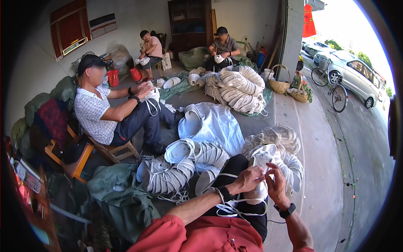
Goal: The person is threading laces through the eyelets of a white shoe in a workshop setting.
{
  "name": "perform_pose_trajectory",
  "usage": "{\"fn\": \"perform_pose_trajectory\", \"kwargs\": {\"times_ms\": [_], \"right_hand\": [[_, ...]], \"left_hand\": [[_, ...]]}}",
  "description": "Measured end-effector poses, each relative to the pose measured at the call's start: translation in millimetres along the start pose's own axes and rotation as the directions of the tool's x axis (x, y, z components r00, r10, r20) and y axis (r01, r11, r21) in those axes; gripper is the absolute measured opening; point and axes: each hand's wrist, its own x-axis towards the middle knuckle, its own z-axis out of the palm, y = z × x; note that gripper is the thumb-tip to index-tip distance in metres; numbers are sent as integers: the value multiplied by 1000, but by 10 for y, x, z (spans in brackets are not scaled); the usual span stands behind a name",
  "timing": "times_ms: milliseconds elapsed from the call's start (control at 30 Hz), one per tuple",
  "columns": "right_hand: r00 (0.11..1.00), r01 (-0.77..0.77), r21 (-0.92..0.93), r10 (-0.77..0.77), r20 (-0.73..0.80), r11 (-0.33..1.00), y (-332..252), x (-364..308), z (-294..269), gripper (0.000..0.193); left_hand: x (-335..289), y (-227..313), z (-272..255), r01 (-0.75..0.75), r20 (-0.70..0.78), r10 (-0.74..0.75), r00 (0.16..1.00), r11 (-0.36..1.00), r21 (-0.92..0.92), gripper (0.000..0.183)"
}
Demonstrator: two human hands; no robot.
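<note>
The floor was smooth grey concrete, bordered along its right edge by a paved road. A silver van stood on the road. A dark wooden cabinet stood against the far wall. A bicycle of thin tubular frame stood upright near the floor's right edge. Three co-workers sat toward the left and far edges of the floor; the nearest co-worker held a white shoe at the knees. The large pile, formed of nested pale shoes in curved rows, lay toward the far edge on green woven sheeting. A bluish-white woven sheet, creased, covered the floor between that pile and the near bundles. A red banner hung beside the doorway; a notice was fixed to the left wall. Markings on both were too small to read. A round wicker basket with an arched handle stood near the floor's right edge.

The shoe, white with a rounded toe, was at the person's lap, between the hands. The right hand had its thumb and forefinger closed on the white lace. The left hand was curled beside it, fingertips at the shoe; whether these gripped the lace could not be determined.
</note>
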Motion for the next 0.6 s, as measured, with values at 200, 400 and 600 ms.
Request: {"fn": "perform_pose_trajectory", "kwargs": {"times_ms": [200, 400, 600], "right_hand": [[999, -38, 27, 39, -25, 999, 97, -82, -56, 9], [997, -65, 20, 65, -47, 998, 174, -149, -61, 9], [993, -112, 76, 114, -18, 991, 187, -172, -46, 9]], "left_hand": [[-2, 71, 49, 58, -27, -61, 998, 995, -79, 12], [1, 122, 41, 115, -22, -117, 993, 990, -84, 13], [-9, 139, 32, 149, 12, -149, 989, 984, -95, 14]]}}
